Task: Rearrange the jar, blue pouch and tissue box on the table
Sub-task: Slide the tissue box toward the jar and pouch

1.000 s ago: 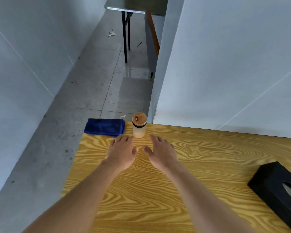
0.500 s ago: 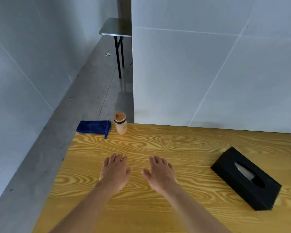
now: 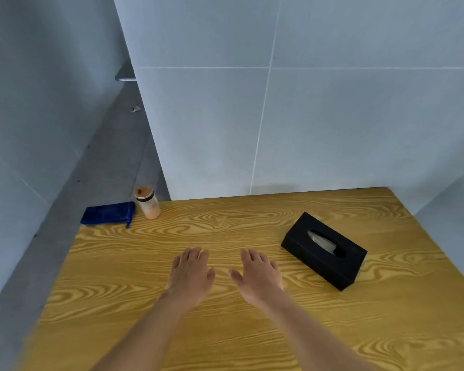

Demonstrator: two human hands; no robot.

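1. Hovering palm-down over the middle of the desk (image 3: 252,344), the left hand (image 3: 190,277) and right hand (image 3: 257,279) hold nothing, fingers (image 3: 196,257) straight and relaxed.
2. Reach right for the tissue box (image 3: 324,250), which lies nearest, and clasp its long sides.
3. Reach left with care: the jar (image 3: 148,202) and blue pouch (image 3: 108,213) sit at the far left corner, the pouch at the very edge.

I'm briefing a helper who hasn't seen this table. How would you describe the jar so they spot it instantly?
Start at the yellow wood-grain table and go to its far left corner. There stands the small frosted jar with a brown lid, upright, just right of the flat blue fabric pouch; it is the only upright, cylindrical thing there.
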